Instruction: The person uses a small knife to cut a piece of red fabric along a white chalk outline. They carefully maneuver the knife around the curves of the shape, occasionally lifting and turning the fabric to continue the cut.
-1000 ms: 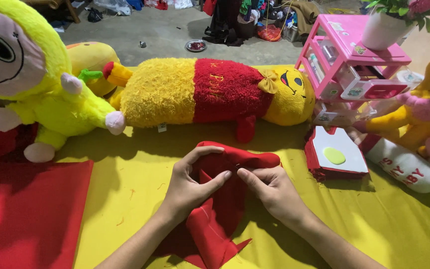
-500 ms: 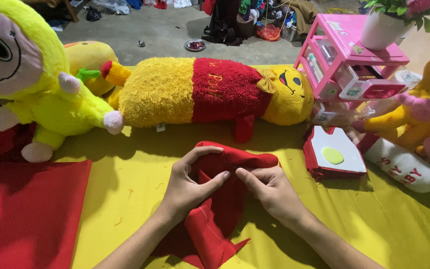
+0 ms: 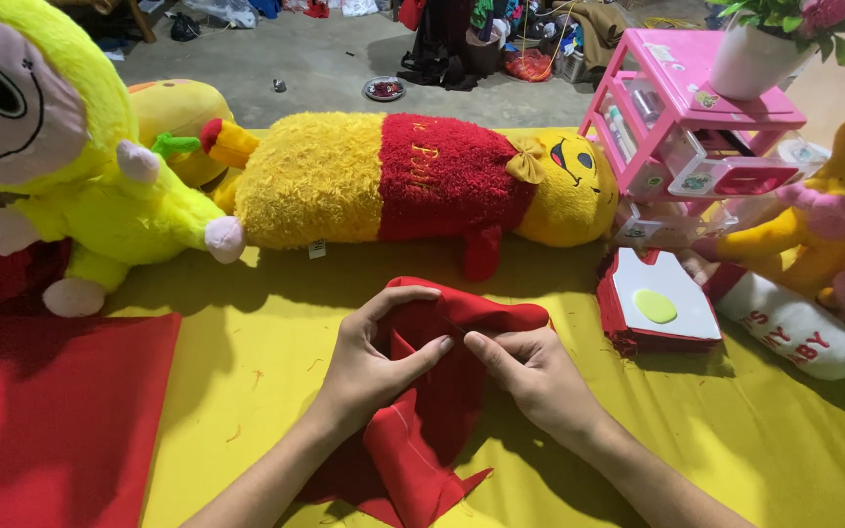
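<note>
Both the left hand and the right hand pinch a folded red cloth on the yellow table, below a long plush toy.

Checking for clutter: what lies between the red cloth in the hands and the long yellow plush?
Only bare yellow table cover, in the head view, between red cloth and long plush.

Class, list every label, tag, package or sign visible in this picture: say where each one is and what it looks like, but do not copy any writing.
Sewn-in tag: small white rectangle hanging under the long yellow and red plush.
Stickers: small colourful patches on the pink plastic drawer unit, far right.
Card stack: white top with a green oval, red edges, right of the right hand.
</note>
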